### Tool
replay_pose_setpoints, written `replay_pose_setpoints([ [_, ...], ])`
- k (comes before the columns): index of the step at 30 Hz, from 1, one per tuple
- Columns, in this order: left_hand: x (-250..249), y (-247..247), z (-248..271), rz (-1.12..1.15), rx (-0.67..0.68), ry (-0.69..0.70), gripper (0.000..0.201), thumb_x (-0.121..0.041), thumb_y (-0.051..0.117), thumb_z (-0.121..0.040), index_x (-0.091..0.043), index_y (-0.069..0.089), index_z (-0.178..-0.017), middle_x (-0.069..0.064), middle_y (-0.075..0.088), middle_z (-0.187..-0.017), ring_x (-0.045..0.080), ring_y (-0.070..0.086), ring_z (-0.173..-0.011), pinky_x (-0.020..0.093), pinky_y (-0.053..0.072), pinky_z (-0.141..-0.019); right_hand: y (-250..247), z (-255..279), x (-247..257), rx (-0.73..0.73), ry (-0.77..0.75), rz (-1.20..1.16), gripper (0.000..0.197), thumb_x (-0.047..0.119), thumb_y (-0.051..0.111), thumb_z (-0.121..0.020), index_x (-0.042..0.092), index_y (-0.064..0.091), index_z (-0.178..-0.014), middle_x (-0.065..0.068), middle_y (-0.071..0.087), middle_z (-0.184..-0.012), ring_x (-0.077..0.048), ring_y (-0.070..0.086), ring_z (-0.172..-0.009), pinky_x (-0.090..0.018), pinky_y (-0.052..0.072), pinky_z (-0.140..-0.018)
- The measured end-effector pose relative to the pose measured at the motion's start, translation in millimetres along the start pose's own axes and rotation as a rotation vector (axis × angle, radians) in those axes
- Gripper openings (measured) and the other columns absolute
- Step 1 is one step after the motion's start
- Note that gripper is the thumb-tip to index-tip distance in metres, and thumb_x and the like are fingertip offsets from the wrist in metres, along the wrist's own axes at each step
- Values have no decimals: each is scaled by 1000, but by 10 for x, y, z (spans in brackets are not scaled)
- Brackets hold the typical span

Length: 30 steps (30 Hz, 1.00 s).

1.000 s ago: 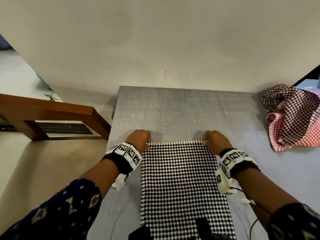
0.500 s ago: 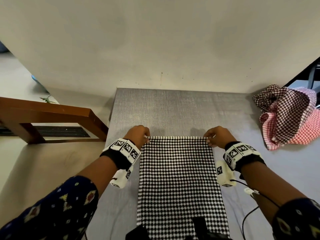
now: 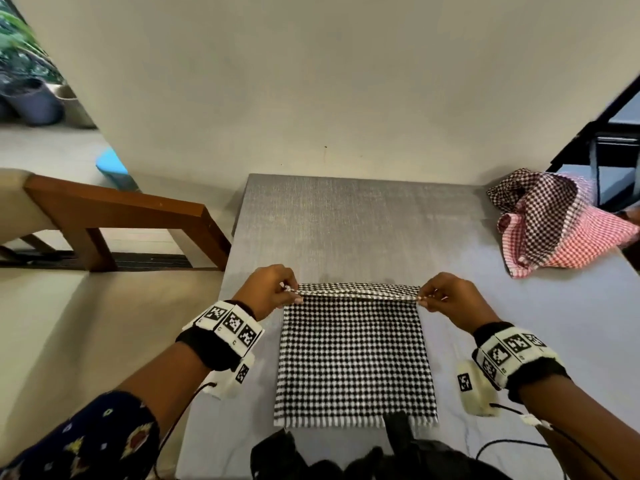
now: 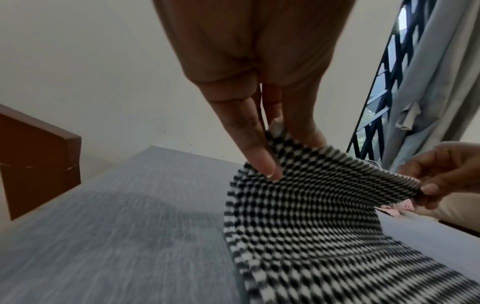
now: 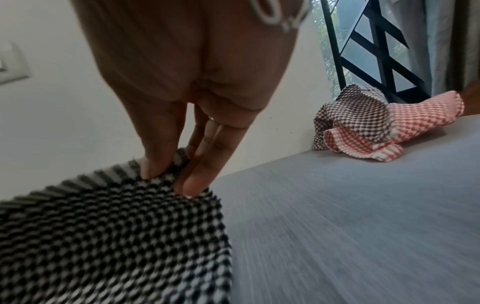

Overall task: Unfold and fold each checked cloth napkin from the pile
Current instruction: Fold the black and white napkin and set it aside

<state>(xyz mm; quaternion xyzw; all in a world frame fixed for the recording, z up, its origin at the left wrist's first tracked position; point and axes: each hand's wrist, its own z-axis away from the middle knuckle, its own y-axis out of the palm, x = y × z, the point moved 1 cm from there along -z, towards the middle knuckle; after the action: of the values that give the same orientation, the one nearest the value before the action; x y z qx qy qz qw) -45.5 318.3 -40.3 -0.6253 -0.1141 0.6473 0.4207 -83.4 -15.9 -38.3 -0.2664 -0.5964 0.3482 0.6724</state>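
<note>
Far edge of the black-and-white checked cloth napkin [image 3: 355,355] was held lifted off the grey woven-texture tabletop [image 3: 346,230]; the rest was laid flat, fringed near edge at 6 o'clock close to the table's near side.

Left hand [image 3: 268,291]: fingers and thumb were clamped on the far-left corner, seen in the left wrist view with cloth caught between thumb and fingertips [image 4: 265,164].

Right hand [image 3: 446,299]: pinch was closed on the far-right corner; right wrist view showed fingertips [image 5: 192,185] pressed onto the checked weave.

Key relation: the held edge was stretched roughly 9-to-3 between the hands, taut and about level. The free body of the napkin was lying from the fingers toward 6 o'clock, long axis 12-to-6. Both hands were equally placed, neither nearer. Judged: fold to be made by carrying the held edge toward 6 o'clock onto the fringed edge, corners kept level.

Pile of crumpled maroon and red checked napkins [image 3: 554,223] was left at 2 o'clock, well apart, untouched.
</note>
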Motion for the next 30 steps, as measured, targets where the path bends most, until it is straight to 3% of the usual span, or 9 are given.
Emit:
replay_pose_setpoints([
  [3,-23,110,309,-42,12,28,22,-15,74,-74,-24,54,-70,-11,48,-76,7,50,-65,21,45,-65,106,341,-57,-7,-39,-13,28,4,72,-73,29,61,-69,8,55,-77,-7,56,-70,-16,47,-66],
  [5,-18,222,528,-127,-16,81,12,-15,72,-75,-13,60,-78,-9,49,-78,11,49,-68,15,39,-64,191,585,-65,-13,-64,-22,33,2,73,-72,32,59,-66,9,55,-76,-6,57,-71,-8,43,-64],
  [8,45,411,790,-202,-33,128,15,-15,69,-77,-6,59,-83,-4,54,-85,15,52,-74,11,35,-63,323,876,-91,-27,-76,-30,29,-1,71,-73,26,60,-68,5,54,-77,-10,56,-72,-7,43,-64],
  [11,91,592,978,-215,-28,156,15,-14,69,-77,-5,58,-83,3,60,-87,16,52,-74,17,38,-63,469,1103,-169,-43,-65,-26,41,-4,69,-74,34,54,-66,9,52,-79,-11,57,-74,-5,46,-65],
  [17,228,878,1173,-277,6,190,11,-11,67,-77,-6,58,-81,9,62,-88,25,58,-74,27,41,-67,678,1366,-284,-46,-5,-21,31,-7,66,-74,23,59,-73,9,52,-81,-4,56,-75,-6,48,-70],
  [21,273,919,1243,-322,-52,244,24,-11,73,-68,-17,51,-75,2,61,-79,21,60,-61,24,45,-55,765,1423,-338,-76,19,-20,29,-11,65,-72,18,62,-76,8,52,-82,-6,56,-75,1,42,-70],
  [23,278,938,1284,-351,-52,276,36,-12,79,-60,-22,46,-72,-3,60,-74,15,57,-53,18,44,-47,811,1449,-350,-72,16,11,24,-12,64,-72,12,66,-77,7,52,-82,-13,57,-76,-4,44,-69],
  [27,264,983,1323,-466,-6,314,52,-17,83,-49,-27,37,-72,-7,59,-71,9,55,-48,14,40,-40,848,1466,-353,-81,-14,51,18,-12,63,-71,4,67,-77,-1,53,-86,-20,57,-79,-26,49,-74],
  [30,260,1037,1334,-521,31,355,54,-20,85,-45,-26,39,-73,-7,60,-71,8,57,-51,14,40,-39,855,1477,-406,-63,-19,90,17,-11,63,-71,4,67,-78,-1,53,-87,-21,58,-79,-28,50,-72],
])
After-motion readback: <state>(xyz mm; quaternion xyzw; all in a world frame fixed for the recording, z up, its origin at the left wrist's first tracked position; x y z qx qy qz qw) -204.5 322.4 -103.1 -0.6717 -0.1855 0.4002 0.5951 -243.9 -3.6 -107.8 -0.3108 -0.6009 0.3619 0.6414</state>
